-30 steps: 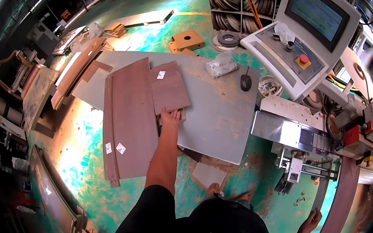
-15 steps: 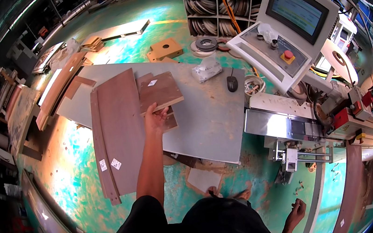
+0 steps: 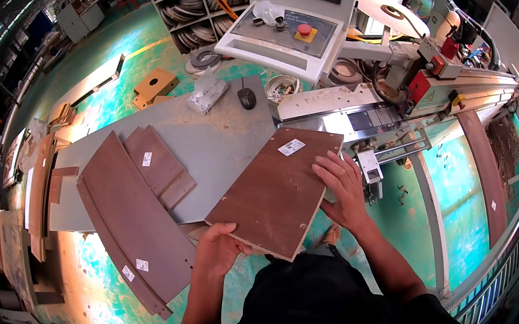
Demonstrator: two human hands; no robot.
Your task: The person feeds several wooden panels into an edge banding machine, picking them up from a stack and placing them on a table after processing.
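Both my hands hold a brown wooden panel [image 3: 270, 190] in front of my body, tilted, with a white label on its upper face. My left hand [image 3: 217, 249] grips the near left corner, thumb on top and fingers underneath. At the right edge, my right hand [image 3: 341, 187] is closed on the panel, its fingers over the top face. On the grey table to the left lie a long brown board [image 3: 132, 211] with a narrow strip [image 3: 120, 252] along its side, and a smaller labelled brown panel [image 3: 152, 156] beside it.
The grey table [image 3: 229, 133] carries a black mouse [image 3: 246, 95] and a plastic-wrapped packet [image 3: 206, 93]. A control console [image 3: 286, 37] with a red button stands ahead, next to an edge-banding machine [image 3: 358, 116]. Coils fill a shelf [image 3: 194, 13] behind. Far right rests a long brown board [image 3: 486, 178].
The panel, held by my left hand alone over the table, has come back toward my body and to the right. My right hand has risen and taken its right edge. The view has turned rightward.
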